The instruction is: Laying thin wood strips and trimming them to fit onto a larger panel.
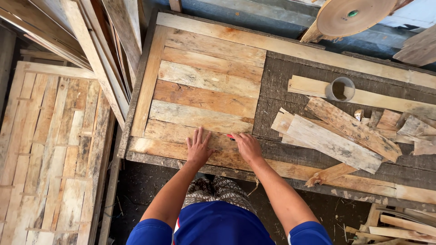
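A panel of several horizontal wooden slats lies on the workbench, framed by longer boards. My left hand rests flat, fingers spread, on the nearest slat close to the bench's front edge. My right hand sits just to its right on the same slat, fingers curled around a small red object, perhaps a pencil, whose tip shows at the fingertips.
A loose pile of wood offcuts lies at the right of the bench, with a clear plastic cup behind it. Another slatted panel lies at the left, with planks leaning above. A round wooden disc hangs at the top right.
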